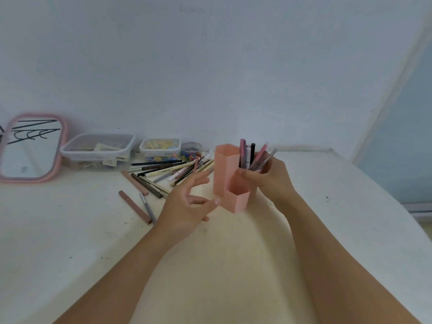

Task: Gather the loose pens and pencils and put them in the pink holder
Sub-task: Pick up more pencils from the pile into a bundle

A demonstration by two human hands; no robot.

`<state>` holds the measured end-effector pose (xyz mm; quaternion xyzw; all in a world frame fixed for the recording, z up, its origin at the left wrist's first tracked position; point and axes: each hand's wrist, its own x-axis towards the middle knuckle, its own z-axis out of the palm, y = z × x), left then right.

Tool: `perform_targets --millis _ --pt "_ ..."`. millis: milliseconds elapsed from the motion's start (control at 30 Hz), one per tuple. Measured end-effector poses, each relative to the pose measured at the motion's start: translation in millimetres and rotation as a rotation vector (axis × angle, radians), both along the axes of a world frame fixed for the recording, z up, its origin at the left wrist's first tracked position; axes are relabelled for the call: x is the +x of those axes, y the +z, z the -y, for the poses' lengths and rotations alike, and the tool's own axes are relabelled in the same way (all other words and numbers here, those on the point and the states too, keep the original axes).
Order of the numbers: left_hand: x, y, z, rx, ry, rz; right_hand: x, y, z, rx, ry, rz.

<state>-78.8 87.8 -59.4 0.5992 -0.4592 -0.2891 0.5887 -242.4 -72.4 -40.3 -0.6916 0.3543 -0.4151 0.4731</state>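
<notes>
On a white table (70, 230), right hand (273, 181) grips the pink holder (230, 181); left hand (187, 206) relaxed, empty.

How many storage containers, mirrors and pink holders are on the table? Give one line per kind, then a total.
Clear lidded boxes: 2
Small round jar: 1
Mirror: 1
Pink holder: 1
Total: 5

upright pink holder (230, 183) of hexagonal tubes, several pens (251, 157) standing inside; loose pens and pencils (168, 170) scattered at its 9 o'clock.
</notes>
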Motion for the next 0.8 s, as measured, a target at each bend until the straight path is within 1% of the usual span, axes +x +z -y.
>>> perform_targets --millis 67,100,167,300,367,400,433,467,500,533,567,600,633,667,700,733,800 --pt "4 0 1 -0.033 0.063 0.012 -2 -1 6 -0.019 -0.088 0.001" --pt "8 0 2 -0.059 0.103 0.012 -4 -1 8 -0.009 -0.104 0.036" --pt "15 0 2 -0.102 0.194 0.008 -6 -3 14 0.005 -0.121 0.082" --pt "33 -1 1 -0.131 0.341 0.018 -7 -12 24 0.109 -0.11 0.078" --pt "40 -1 0 -0.139 0.391 0.036 -6 -12 24 0.127 -0.218 0.13" --pt "42 -2 0 -0.142 0.416 0.039 -7 -6 17 0.097 -0.327 0.192" --pt "44 -1 -1 -0.143 0.44 0.041 -7 1 9 0.018 -0.446 0.263" --pt "47 -2 -1 -0.143 0.465 0.044 -5 9 -4 -0.106 -0.547 0.327" --pt "48 -2 -1 -0.139 0.482 0.058 0 14 -19 -0.25 -0.592 0.356" --pt "50 -2 0 -0.132 0.493 0.081 9 19 -37 -0.367 -0.555 0.332" --pt "51 -4 1 -0.125 0.499 0.108 21 16 -51 -0.453 -0.441 0.26" --pt "53 -5 1 -0.12 0.502 0.135 35 9 -64 -0.502 -0.279 0.133" --pt "54 -6 0 -0.116 0.501 0.169 49 -3 -72 -0.519 -0.128 -0.043" --pt "55 -7 -1 -0.106 0.499 0.216 63 -17 -77 -0.513 -0.026 -0.233" --pt "56 -8 -3 -0.093 0.495 0.26 74 -30 -77 -0.495 0.021 -0.39" --pt "57 -8 -4 -0.084 0.494 0.286 81 -36 -74 -0.47 0.025 -0.504" --pt "60 -9 -7 -0.075 0.505 0.298 91 -38 -66 -0.447 0.008 -0.618"
